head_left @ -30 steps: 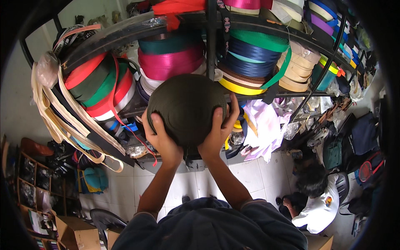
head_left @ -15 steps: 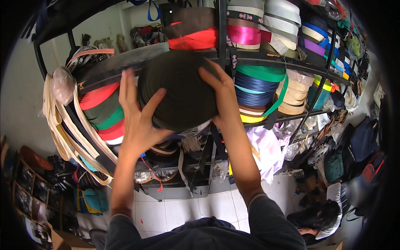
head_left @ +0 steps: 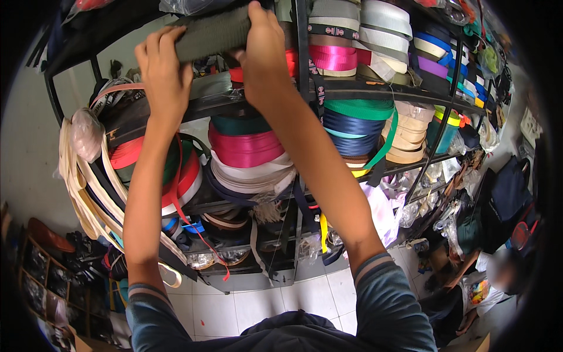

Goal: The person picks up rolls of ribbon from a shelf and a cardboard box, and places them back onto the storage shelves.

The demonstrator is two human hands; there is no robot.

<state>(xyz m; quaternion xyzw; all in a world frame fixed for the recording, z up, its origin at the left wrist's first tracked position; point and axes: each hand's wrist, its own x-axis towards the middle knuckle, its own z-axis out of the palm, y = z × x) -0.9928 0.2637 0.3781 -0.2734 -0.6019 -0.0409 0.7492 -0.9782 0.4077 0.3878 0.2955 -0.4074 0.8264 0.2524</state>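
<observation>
Roll of webbing [head_left: 214, 35], dark olive-green, one: held up in both your hands at the top of the view, above the upper shelf board [head_left: 205, 98]. Ribbed outer edge turned toward you; roll tilted, its right end higher than its left.

Your left hand [head_left: 159, 73]: on the left end of the roll, fingers bent and gripping it, thumb lower down. Fingertips partly hidden.

Your right hand [head_left: 264, 58]: on the right end, fingers closed against it; one fingertip shows at the top. The far side of this grip you cannot see.

Upper shelf: a red roll [head_left: 236, 75], behind and below the olive one, partly covered by your right hand; further right, past the black upright [head_left: 302, 70], a bright pink roll [head_left: 332, 57] and a stack of white rolls [head_left: 384, 26].

Shelf below, between your forearms: a dark green roll [head_left: 239, 124] on a magenta roll [head_left: 246, 146], with pale rolls [head_left: 252, 175] under them. To the right: a bright green roll [head_left: 358, 110] over navy rolls [head_left: 352, 134], tan rolls [head_left: 406, 132] beside these.

Left end of the rack: cream straps [head_left: 75, 161], hanging in long loops.

Lower right: another person [head_left: 484, 281], well apart from you.
</observation>
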